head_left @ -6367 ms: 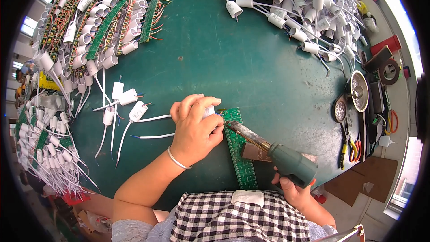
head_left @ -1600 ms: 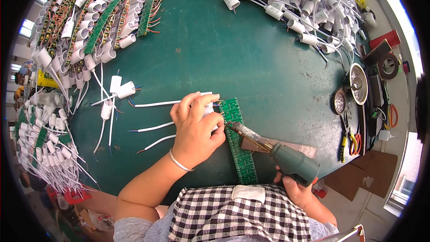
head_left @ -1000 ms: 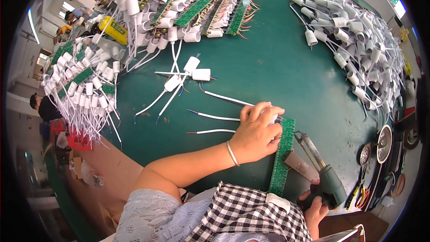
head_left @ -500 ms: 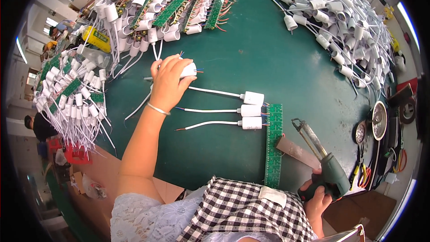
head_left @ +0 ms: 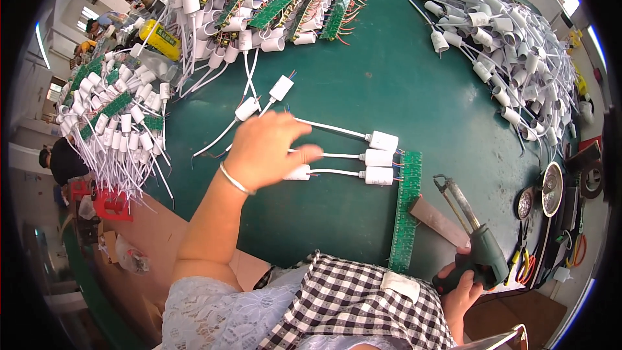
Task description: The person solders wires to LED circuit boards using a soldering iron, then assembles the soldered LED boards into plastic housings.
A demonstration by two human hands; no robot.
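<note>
My left hand (head_left: 269,149), blurred by motion, hovers over the green table with thumb and forefinger spread. Just below its thumb is a white cylindrical housing (head_left: 298,172), partly hidden by the hand. My right hand (head_left: 463,285) grips a dark green soldering gun (head_left: 486,256), its long metal tip pointing up and left. Three white housings, the middle one (head_left: 378,157) among them, lie in a row with cables to the left. Their thin wires meet the top of a long green circuit board strip (head_left: 406,214). Two more housings, one upright-angled (head_left: 281,88) and one lower (head_left: 246,109), lie beyond my left hand.
A brown flat bar (head_left: 435,221) lies beside the strip. Heaped housings (head_left: 502,39) fill the far right, and more housings with boards (head_left: 285,3) the far left. Another pile (head_left: 116,123) hangs at the left edge. Metal dishes (head_left: 551,188) and pliers (head_left: 518,259) are at right.
My left hand has come nearer and a little right, and a housing now shows below its thumb. Two housings beyond it are uncovered. The view has shifted slightly; my right hand keeps its grip.
</note>
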